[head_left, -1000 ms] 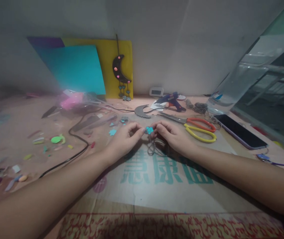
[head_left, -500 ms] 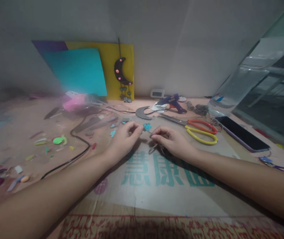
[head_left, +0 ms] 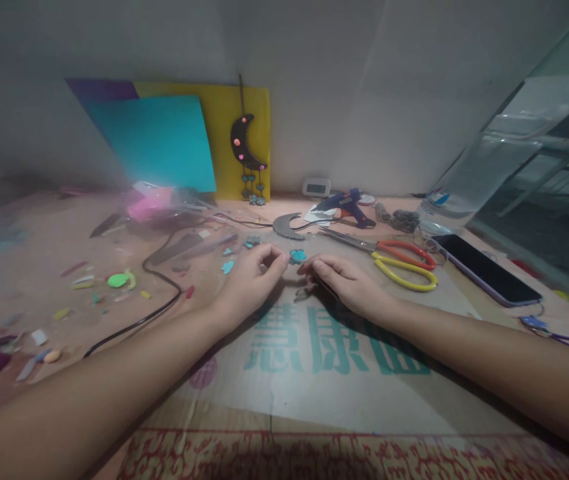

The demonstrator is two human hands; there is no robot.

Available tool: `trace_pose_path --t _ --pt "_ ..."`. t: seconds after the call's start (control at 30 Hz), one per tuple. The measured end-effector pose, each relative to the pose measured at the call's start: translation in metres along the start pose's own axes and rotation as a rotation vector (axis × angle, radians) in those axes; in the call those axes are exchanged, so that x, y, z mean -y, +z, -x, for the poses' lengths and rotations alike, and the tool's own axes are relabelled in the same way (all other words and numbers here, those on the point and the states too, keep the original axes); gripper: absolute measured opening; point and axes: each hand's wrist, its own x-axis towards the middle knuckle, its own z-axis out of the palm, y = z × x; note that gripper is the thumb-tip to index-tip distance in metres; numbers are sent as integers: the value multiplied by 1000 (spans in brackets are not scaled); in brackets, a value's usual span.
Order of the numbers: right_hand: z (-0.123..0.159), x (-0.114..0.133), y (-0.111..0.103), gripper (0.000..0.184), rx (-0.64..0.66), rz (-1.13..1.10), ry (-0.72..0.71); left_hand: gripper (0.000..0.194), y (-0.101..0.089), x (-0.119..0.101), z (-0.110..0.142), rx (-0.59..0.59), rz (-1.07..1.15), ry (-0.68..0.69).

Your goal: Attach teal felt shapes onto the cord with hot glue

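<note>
My left hand (head_left: pixel 257 277) is closed in a pinch at the edge of a small turquoise flower-shaped piece (head_left: pixel 298 256). Just right of the flower, my right hand (head_left: pixel 342 283) has its fingers curled together around a thin greyish string (head_left: pixel 303 292), whose loop hangs below the fingertips. The exact grip on the string is partly hidden. Other turquoise cut-outs (head_left: pixel 227 267) lie left of my left hand. Beyond both hands rests a grey crescent moon shape (head_left: pixel 287 227).
Scissors (head_left: pixel 404 263) with red and yellow handles lie to the right, near a phone (head_left: pixel 487 270). Behind are a glue gun (head_left: pixel 347 205), a ball of grey yarn (head_left: pixel 399 217) and a hanging moon ornament (head_left: pixel 244 147). A black cord (head_left: pixel 164 293) crosses the scrap-strewn left side.
My right hand's fingers have shifted along the string, and its loop has drawn in closer under the hand. My left hand stays at the flower.
</note>
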Motion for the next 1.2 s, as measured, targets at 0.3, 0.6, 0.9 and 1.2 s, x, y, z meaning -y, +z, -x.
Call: trace_pose_path --t 0.3,0.6,0.9,1.2 --pt "-8 -7 -17 23 -331 -56 -260 24 -5 -9 -1 -59 3 -96" --pt "1 2 -26 17 -395 193 -403 24 -2 -3 -4 -72 98 -163" --pt "6 3 -24 23 -218 233 -451 27 -1 0 -4 -73 127 -176" --pt "-2 0 -32 14 -238 232 -324 25 1 1 -5 -49 224 -181"
